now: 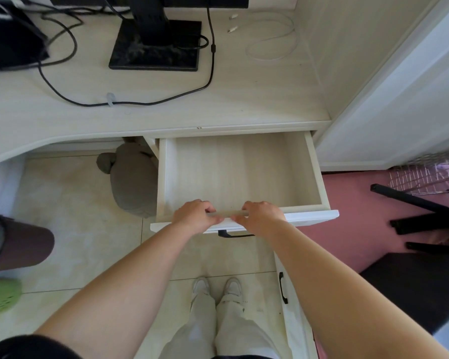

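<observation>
Head cam | drawer (233, 172) sits well out from under the desk (166, 112) | my left hand (196, 216) and right hand (263, 216) both curled over its front lip | reckon shoving it in like this pinches fingers, yanking further drops it

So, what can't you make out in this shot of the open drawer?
- Head view: the rear of the drawer is hidden under the desk top.
- Head view: the black handle is partly covered by the drawer front and the wrist of the right hand.
- Head view: the screen is cut off by the top edge, so only the monitor stand shows.
</observation>
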